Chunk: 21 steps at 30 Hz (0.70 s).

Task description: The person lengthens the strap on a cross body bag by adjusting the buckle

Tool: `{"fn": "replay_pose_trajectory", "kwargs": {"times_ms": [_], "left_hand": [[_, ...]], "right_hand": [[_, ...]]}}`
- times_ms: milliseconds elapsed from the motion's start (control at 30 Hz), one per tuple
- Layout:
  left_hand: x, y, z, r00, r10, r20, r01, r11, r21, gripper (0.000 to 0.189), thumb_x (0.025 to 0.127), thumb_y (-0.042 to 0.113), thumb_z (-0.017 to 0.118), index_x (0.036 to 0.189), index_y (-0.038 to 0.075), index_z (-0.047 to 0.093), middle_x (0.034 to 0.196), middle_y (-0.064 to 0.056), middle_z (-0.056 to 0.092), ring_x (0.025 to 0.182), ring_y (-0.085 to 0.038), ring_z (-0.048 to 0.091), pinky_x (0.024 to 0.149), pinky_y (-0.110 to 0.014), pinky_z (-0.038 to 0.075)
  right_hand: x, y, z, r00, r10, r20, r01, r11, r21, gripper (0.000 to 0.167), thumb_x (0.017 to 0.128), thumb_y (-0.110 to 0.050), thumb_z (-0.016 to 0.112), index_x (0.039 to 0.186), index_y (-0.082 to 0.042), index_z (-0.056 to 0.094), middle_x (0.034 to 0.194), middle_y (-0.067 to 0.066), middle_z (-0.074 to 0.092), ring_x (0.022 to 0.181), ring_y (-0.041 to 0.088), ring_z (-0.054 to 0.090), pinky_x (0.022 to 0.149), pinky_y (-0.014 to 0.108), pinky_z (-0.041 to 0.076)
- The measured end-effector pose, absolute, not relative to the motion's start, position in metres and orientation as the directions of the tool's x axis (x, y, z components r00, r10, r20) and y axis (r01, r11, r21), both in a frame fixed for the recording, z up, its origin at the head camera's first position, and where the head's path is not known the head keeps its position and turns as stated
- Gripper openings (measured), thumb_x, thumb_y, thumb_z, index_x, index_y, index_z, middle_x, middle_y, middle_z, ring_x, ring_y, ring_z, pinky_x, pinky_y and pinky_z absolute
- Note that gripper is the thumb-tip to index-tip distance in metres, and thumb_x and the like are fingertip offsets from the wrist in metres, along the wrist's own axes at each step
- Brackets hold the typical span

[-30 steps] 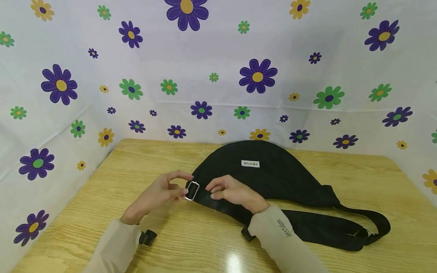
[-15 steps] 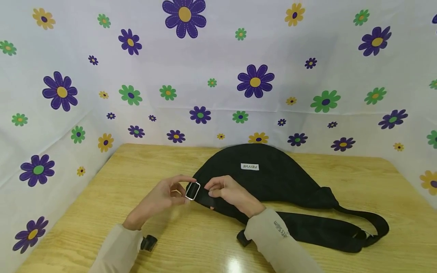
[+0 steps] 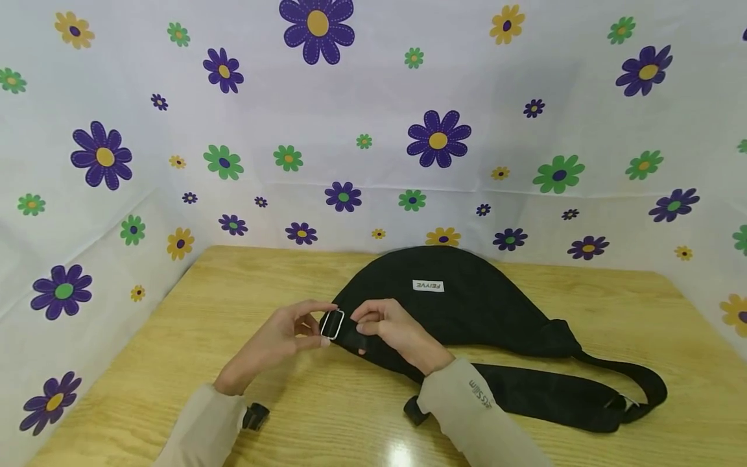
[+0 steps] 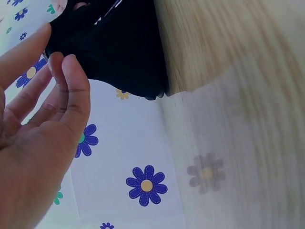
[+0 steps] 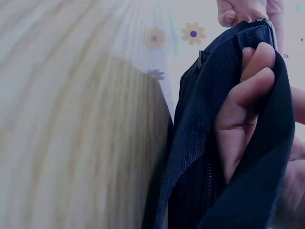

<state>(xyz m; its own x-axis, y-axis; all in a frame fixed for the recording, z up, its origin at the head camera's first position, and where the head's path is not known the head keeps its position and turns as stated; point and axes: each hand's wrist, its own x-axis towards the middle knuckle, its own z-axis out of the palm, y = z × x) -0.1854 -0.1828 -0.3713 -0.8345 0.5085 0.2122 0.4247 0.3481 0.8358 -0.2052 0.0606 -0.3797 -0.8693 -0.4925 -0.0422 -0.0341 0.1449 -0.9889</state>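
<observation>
A black waist bag (image 3: pixel 467 311) with a white label lies on the table, its curved edge toward the back. My left hand (image 3: pixel 274 340) pinches the silver slide buckle (image 3: pixel 341 324) on the strap at the bag's left end, thumb below and index finger above. Just right of the buckle, my right hand (image 3: pixel 399 331) pinches the black strap (image 5: pixel 274 152). In the right wrist view the right fingers (image 5: pixel 243 95) reach behind that band, and a zipper (image 5: pixel 208 186) runs along the bag. The left wrist view shows the left fingers (image 4: pixel 76 90) at the dark fabric; the buckle is mostly hidden there.
The rest of the strap (image 3: pixel 548 395) loops to the right, with a second metal slider (image 3: pixel 630 403). A black strap-on camera part (image 3: pixel 255 416) sits at the left wrist, another (image 3: pixel 415 410) by the right sleeve. A flower-print cloth (image 3: pixel 373 97) encloses the wooden table (image 3: pixel 262 279).
The buckle has shifted slightly right, toward my right hand, with my left fingers still on it. A right fingertip now shows below the strap. The head view has tilted up slightly.
</observation>
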Motion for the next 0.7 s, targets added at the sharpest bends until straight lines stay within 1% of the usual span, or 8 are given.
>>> {"fn": "replay_pose_trajectory", "kwargs": {"times_ms": [67,267,333,433,533,700], "left_hand": [[-0.184,-0.183,-0.372,-0.84,0.5,0.209,0.416,0.346,0.841,0.05,0.089,-0.003,0.075,0.136,-0.006,0.058,0.114,-0.016,0.062,0.083,-0.015,0.061,0.082,-0.029,0.054],[-0.182,-0.181,-0.373,-0.837,0.496,0.233,0.425,0.32,0.847,0.05,0.088,-0.004,0.076,0.135,-0.008,0.059,0.109,-0.016,0.062,0.083,-0.014,0.06,0.083,-0.028,0.054],[-0.182,-0.179,-0.372,-0.828,0.503,0.249,0.439,0.304,0.845,0.05,0.088,-0.004,0.076,0.134,-0.009,0.058,0.111,-0.016,0.061,0.083,-0.014,0.059,0.082,-0.027,0.054],[-0.181,-0.178,-0.373,-0.817,0.509,0.27,0.457,0.286,0.842,0.05,0.088,-0.004,0.076,0.134,-0.011,0.058,0.111,-0.015,0.061,0.082,-0.014,0.058,0.081,-0.027,0.054],[-0.182,-0.176,-0.373,-0.812,0.513,0.279,0.466,0.283,0.838,0.049,0.088,-0.004,0.076,0.133,-0.009,0.058,0.111,-0.014,0.061,0.081,-0.013,0.057,0.079,-0.026,0.053],[-0.181,-0.173,-0.374,-0.813,0.522,0.258,0.456,0.294,0.84,0.05,0.088,-0.003,0.077,0.134,-0.007,0.058,0.111,-0.014,0.06,0.081,-0.013,0.056,0.076,-0.026,0.052]], "right_hand": [[-0.204,0.059,-0.38,-0.868,-0.495,-0.043,-0.023,0.126,-0.992,0.016,0.096,0.007,0.059,0.111,0.01,0.064,0.088,0.004,0.064,0.085,0.016,0.059,0.089,0.035,0.049],[-0.203,0.057,-0.377,-0.855,-0.518,-0.038,0.023,0.035,-0.999,0.016,0.096,0.01,0.056,0.111,0.012,0.06,0.084,0.007,0.066,0.069,0.017,0.062,0.078,0.038,0.057],[-0.202,0.057,-0.376,-0.853,-0.52,-0.04,0.035,0.02,-0.999,0.016,0.097,0.01,0.055,0.111,0.012,0.06,0.082,0.006,0.067,0.065,0.018,0.062,0.075,0.038,0.058],[-0.2,0.056,-0.374,-0.859,-0.511,-0.039,0.042,0.007,-0.999,0.015,0.097,0.011,0.054,0.111,0.012,0.06,0.081,0.005,0.067,0.064,0.017,0.061,0.074,0.037,0.058],[-0.198,0.055,-0.373,-0.865,-0.501,-0.03,0.04,-0.009,-0.999,0.015,0.097,0.011,0.053,0.11,0.012,0.06,0.084,0.008,0.068,0.065,0.018,0.06,0.072,0.035,0.057],[-0.195,0.051,-0.371,-0.865,-0.502,-0.013,0.039,-0.04,-0.998,0.014,0.099,0.008,0.053,0.111,0.01,0.06,0.1,0.013,0.066,0.069,0.019,0.064,0.071,0.033,0.054]]}}
